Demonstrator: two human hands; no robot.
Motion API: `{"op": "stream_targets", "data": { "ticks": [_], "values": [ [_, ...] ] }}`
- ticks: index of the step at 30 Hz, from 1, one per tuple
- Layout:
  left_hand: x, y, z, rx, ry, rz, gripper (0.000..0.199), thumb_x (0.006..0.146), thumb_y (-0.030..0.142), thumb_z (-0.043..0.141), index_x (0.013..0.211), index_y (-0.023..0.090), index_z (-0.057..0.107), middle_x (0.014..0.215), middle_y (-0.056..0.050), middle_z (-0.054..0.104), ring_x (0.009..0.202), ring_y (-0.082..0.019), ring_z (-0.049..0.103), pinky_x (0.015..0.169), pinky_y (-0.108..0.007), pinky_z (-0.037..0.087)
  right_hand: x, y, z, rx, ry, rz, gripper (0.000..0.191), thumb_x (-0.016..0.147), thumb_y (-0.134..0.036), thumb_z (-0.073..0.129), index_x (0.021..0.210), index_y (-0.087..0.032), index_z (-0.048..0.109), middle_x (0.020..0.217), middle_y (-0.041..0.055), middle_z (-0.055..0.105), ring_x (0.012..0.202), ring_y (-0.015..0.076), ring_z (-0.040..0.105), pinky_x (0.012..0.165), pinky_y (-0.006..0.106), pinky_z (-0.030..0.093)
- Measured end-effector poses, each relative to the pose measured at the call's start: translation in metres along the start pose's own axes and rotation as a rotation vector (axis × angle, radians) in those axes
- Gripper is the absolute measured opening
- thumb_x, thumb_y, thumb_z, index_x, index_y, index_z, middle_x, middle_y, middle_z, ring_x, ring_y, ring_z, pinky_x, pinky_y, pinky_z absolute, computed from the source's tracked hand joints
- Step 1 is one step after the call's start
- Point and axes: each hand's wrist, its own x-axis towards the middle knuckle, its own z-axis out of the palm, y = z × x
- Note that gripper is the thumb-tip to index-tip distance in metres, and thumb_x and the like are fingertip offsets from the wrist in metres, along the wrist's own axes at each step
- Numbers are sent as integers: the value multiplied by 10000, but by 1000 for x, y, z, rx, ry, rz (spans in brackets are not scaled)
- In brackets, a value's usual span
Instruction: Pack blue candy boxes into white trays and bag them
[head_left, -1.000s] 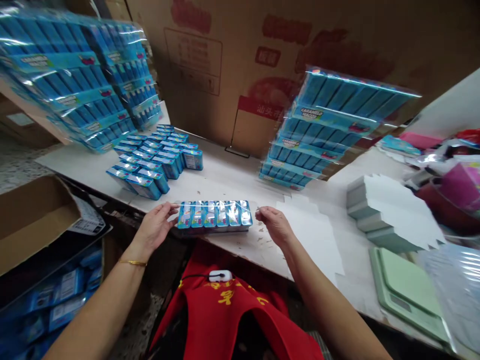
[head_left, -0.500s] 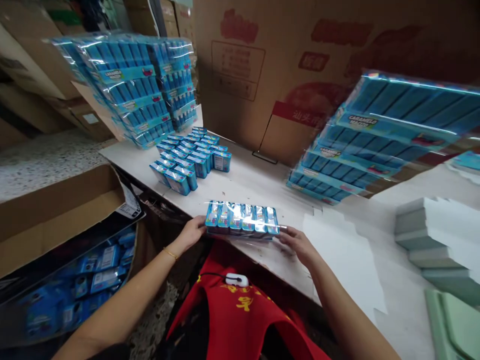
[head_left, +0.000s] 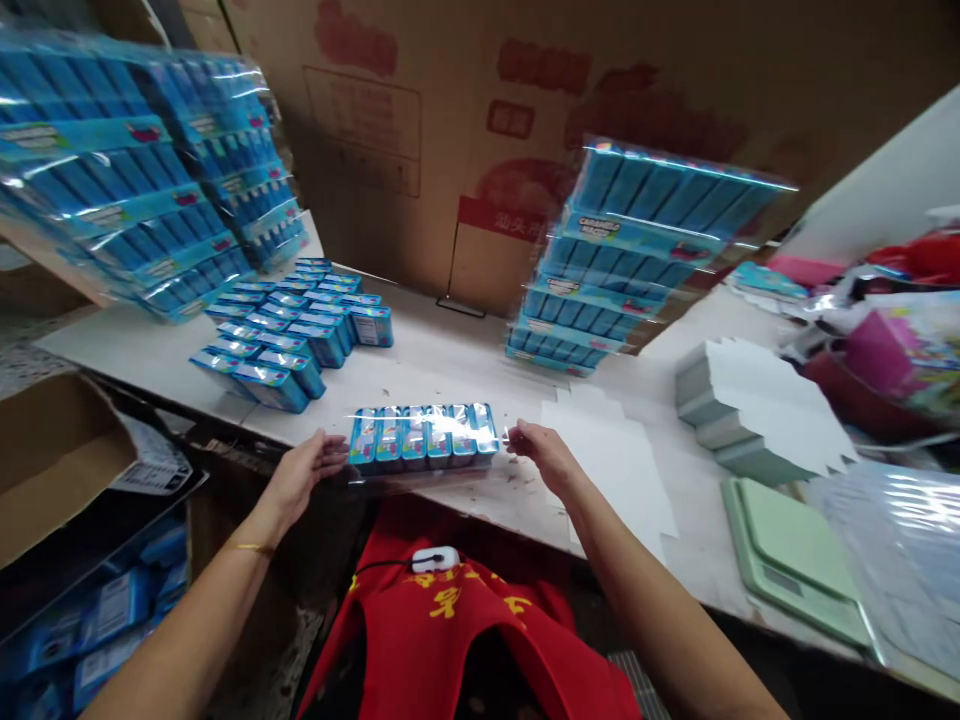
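A row of several small blue boxes (head_left: 424, 436) lies near the table's front edge, under clear shiny plastic film. My left hand (head_left: 304, 472) is open at the row's left end, fingers spread and fingertips close beside the film. At the right end is my right hand (head_left: 546, 454), its fingers stretched toward the film's edge with nothing visibly gripped. Whether the fingertips touch the film is hard to tell. Behind and left stands a cluster of loose blue boxes (head_left: 304, 330).
Film-wrapped stacks of blue boxes stand at the back left (head_left: 150, 180) and back right (head_left: 600, 270), before a large carton (head_left: 390, 150). Flat white card (head_left: 615, 470), a card stack (head_left: 757, 405) and a green scale (head_left: 795, 560) lie right. An open carton (head_left: 60, 460) sits lower left.
The view has swung to the right, bringing the scale and bags into fuller sight. My left hand has opened, its fingers spreading away from the row's end. The wrapped row remains at the table's edge.
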Motion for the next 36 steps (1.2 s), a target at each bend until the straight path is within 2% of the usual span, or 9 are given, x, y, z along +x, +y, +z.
{"op": "stream_targets", "data": {
  "ticks": [3, 6, 13, 17, 21, 24, 26, 32, 36],
  "values": [
    [3, 2, 1, -133, -15, -17, 318, 662, 369, 652, 878, 135, 643, 873, -78, 669, 777, -156, 621, 672, -243, 504, 2, 0, 6, 28, -11, 19, 302, 609, -429, 674, 726, -152, 656, 679, 46, 631, 648, 153, 575, 644, 274, 415],
    [8, -7, 5, -59, -9, -82, 369, 590, 333, 724, 899, 144, 652, 893, -64, 679, 807, -150, 622, 689, -217, 497, 8, 11, 13, 73, -44, 51, 297, 584, -354, 688, 812, -168, 647, 738, 30, 632, 702, 153, 570, 684, 278, 419],
    [10, -18, 1, 137, -163, -10, 579, 517, 398, 755, 1022, 144, 625, 948, -82, 679, 882, -223, 621, 804, -305, 481, 14, 25, 13, 3, -226, -133, 430, 607, -253, 662, 1027, -207, 580, 889, 3, 602, 846, 145, 540, 822, 287, 388],
    [9, -16, 2, 239, -130, 53, 590, 439, 410, 778, 942, 128, 652, 928, -90, 684, 938, -275, 598, 832, -354, 469, 17, 25, 15, -98, -197, -137, 415, 622, -253, 647, 1026, -200, 569, 848, -1, 589, 808, 139, 536, 791, 286, 396],
    [4, -11, 6, 205, -123, 29, 569, 400, 409, 794, 885, 141, 662, 879, -74, 690, 888, -259, 609, 809, -342, 477, 16, 20, 18, -96, -192, -133, 404, 559, -273, 692, 941, -187, 593, 799, -10, 585, 768, 135, 530, 745, 265, 392],
    [-6, 5, 7, 42, -65, -5, 481, 456, 497, 752, 800, 171, 667, 815, -41, 683, 797, -211, 615, 715, -306, 501, 5, 0, 18, -29, -86, -91, 284, 611, -397, 652, 764, -159, 619, 701, -2, 581, 663, 123, 520, 649, 247, 380],
    [-12, 18, 4, -35, -20, -6, 451, 524, 589, 674, 712, 180, 664, 736, -27, 662, 730, -182, 601, 652, -286, 502, -5, -18, 20, 0, -19, -103, 343, 672, -484, 581, 644, -144, 615, 607, 5, 560, 586, 112, 488, 596, 243, 358],
    [-8, 54, 4, 284, -97, 74, 377, 491, 495, 739, 714, 198, 672, 754, -25, 641, 707, -168, 560, 536, -236, 450, -11, -51, 35, -22, 13, -47, 190, 515, -318, 699, 536, -151, 613, 496, -19, 532, 522, 101, 429, 541, 234, 311],
    [4, 93, 24, 327, -81, 126, 384, 424, 533, 741, 654, 233, 676, 744, -26, 650, 730, -192, 559, 563, -266, 459, 2, -76, 34, 15, 36, -127, 161, 521, -297, 669, 504, -153, 600, 475, -23, 528, 517, 105, 444, 561, 241, 320]
  ]
}}
